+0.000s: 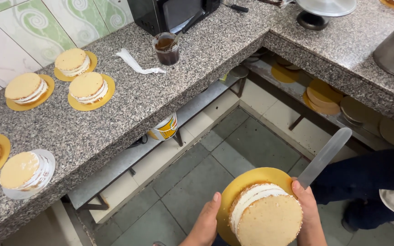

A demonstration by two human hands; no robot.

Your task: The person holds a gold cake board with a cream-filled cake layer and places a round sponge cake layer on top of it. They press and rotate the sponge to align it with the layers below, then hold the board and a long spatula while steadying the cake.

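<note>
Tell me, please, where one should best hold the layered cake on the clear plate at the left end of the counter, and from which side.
Probably by the clear plate, not the layered cake: its rim sticks out around the cake, whose cream sides are exposed and soft. Come from the counter's front edge, which the plate nearly overhangs, sliding fingers under the rim.

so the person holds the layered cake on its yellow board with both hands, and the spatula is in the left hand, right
Not quite: the spatula is in the right hand, not the left. The head view shows its blade sticking up from behind that hand. The rest holds: the layered cake sits on its yellow board, with the left hand on the other side.
</note>
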